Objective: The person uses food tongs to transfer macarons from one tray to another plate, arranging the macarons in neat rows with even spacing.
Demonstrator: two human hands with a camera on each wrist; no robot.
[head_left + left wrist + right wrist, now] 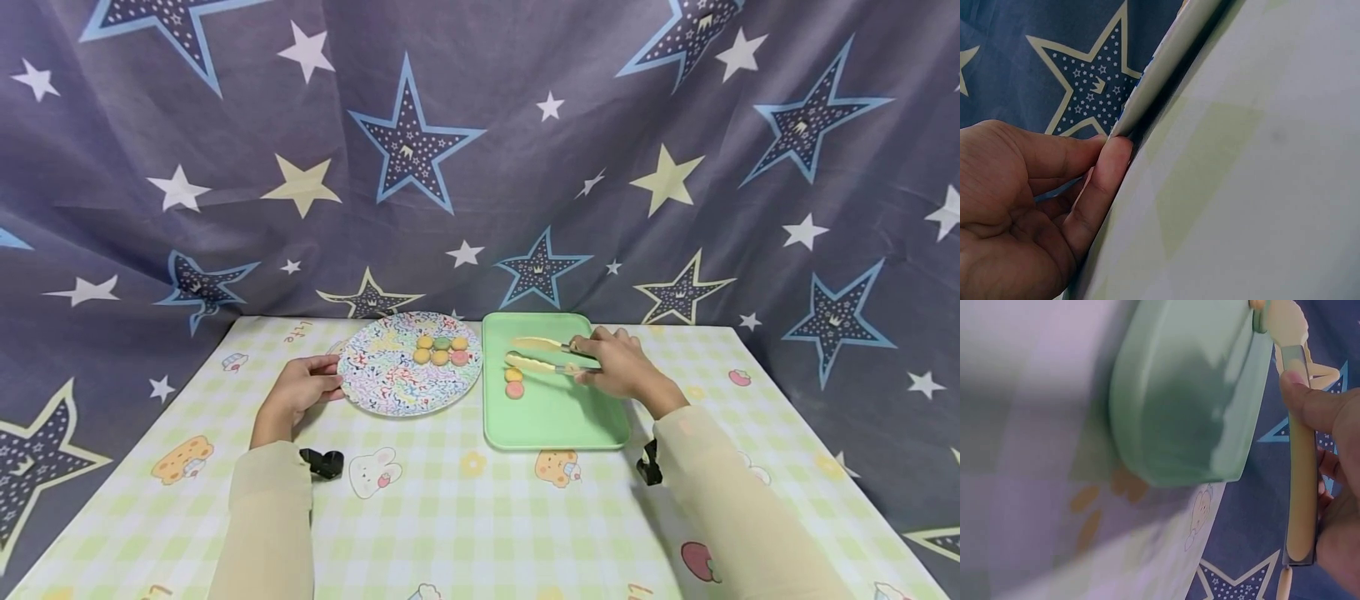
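My left hand (298, 388) pinches the left rim of a round, colour-speckled plate (397, 387) between thumb and fingers. In the left wrist view the plate's pale edge (1159, 75) tilts up off the cloth. Several small round cookies, yellow, green and pink, lie in two short rows on the plate's right part, among them a pink cookie (459, 358). With cream-tipped tongs (529, 364) in its grip, my right hand (619, 365) is over a green tray (555, 425). The tongs' arms are spread. Just below their lower tip, a yellow cookie (513, 375) and a pink cookie (514, 390) lie on the tray.
The plate and tray stand side by side, nearly touching, near the table's back edge. A checked tablecloth (450, 533) with cartoon prints covers the table. Behind it hangs a dark star-patterned curtain (510, 167).
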